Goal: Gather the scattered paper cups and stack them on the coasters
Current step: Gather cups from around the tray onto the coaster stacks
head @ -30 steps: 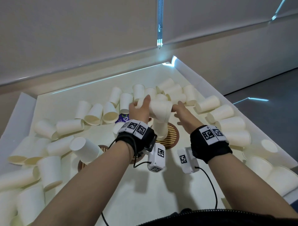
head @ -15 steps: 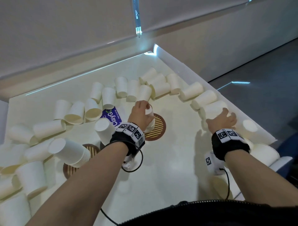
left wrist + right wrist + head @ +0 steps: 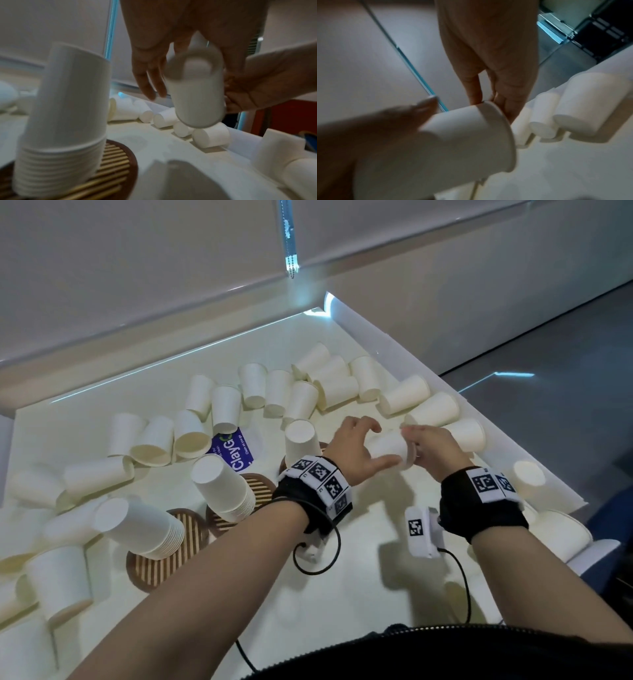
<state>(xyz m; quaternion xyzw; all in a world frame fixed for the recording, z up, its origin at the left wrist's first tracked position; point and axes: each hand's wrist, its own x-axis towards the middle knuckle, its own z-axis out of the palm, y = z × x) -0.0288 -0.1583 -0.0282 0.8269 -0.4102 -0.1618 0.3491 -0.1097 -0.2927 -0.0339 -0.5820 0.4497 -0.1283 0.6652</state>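
Note:
A white paper cup [image 3: 390, 448] lies sideways in the air between my two hands above the table. My left hand [image 3: 382, 443] curls round its closed end, thumb underneath and fingers arched over the top. My right hand [image 3: 409, 445] pinches the open rim; in the right wrist view its fingertips [image 3: 476, 97] sit on that rim. Three upside-down cup stacks stand on round slatted coasters: one [image 3: 222, 487] centre-left, one [image 3: 137, 529] nearer left, one [image 3: 301, 440] just beyond my left wrist. Loose cups [image 3: 298, 398] lie along the back.
More loose cups line the right edge [image 3: 431, 409] and crowd the left side [image 3: 96, 474]. A blue printed card [image 3: 234, 451] lies behind the stacks. A raised white wall [image 3: 394, 347] borders the table on the right. Bare coasters [image 3: 255, 487] show beside the stacks.
My right hand has come in from the cups at the right edge, bringing one cup to the centre. My left hand has left the stack on the coaster and moved right onto that cup.

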